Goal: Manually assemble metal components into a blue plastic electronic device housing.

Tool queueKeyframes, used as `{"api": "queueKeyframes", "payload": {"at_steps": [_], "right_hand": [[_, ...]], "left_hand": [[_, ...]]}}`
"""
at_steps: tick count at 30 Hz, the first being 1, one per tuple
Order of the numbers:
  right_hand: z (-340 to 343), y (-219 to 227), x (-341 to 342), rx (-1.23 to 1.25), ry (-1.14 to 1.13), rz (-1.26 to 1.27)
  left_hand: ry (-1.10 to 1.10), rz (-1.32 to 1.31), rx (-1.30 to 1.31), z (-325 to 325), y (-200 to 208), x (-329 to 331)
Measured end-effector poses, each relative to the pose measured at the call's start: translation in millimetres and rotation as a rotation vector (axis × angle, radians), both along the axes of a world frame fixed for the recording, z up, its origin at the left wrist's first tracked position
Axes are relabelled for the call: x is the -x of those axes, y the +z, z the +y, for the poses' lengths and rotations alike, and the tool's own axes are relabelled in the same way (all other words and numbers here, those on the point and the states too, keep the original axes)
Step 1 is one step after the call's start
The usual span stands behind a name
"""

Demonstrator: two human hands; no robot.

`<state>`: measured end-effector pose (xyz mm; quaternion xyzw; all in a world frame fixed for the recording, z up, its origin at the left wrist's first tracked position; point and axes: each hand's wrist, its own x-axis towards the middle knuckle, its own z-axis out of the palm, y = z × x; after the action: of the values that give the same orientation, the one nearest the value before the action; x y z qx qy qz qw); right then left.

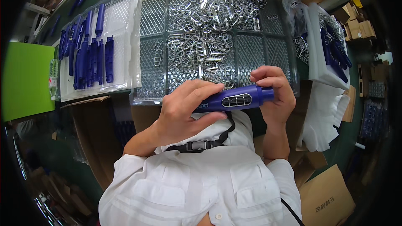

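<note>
A dark blue plastic handle-like housing [213,103] lies level between my two hands, in front of my chest. Set into its side is a chrome grille-shaped trim piece [236,100]. My left hand [184,102] wraps the housing's left part, thumb below and fingers above. The narrower right end sits in the grip of my right hand [274,94], its fingers curled around it. Just beyond my hands stands a clear compartment tray [150,14] with heaps of loose chrome trim pieces [209,10] in its middle compartments.
At the left, a clear tray [119,12] holds several blue housings [88,58]. More blue housings [333,52] lie in a white foam box [314,29] at the right. Cardboard boxes [90,134] stand below the table's edge. A bright green panel [27,79] is at far left.
</note>
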<state>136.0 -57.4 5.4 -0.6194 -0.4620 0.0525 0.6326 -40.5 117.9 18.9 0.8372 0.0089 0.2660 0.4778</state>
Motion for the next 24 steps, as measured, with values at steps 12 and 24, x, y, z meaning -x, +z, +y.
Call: {"api": "queueKeyframes", "payload": {"at_steps": [12,24], "right_hand": [[7.8,-18.8,-16.8,-0.052,-0.007,0.034],[8.4,-33.2,-33.5,-0.079,0.054,0.296]], "left_hand": [[-0.017,0.054,-0.034,12.7,9.3,-7.7],[-0.075,0.09,-0.045,18.4,14.0,-17.4]]}}
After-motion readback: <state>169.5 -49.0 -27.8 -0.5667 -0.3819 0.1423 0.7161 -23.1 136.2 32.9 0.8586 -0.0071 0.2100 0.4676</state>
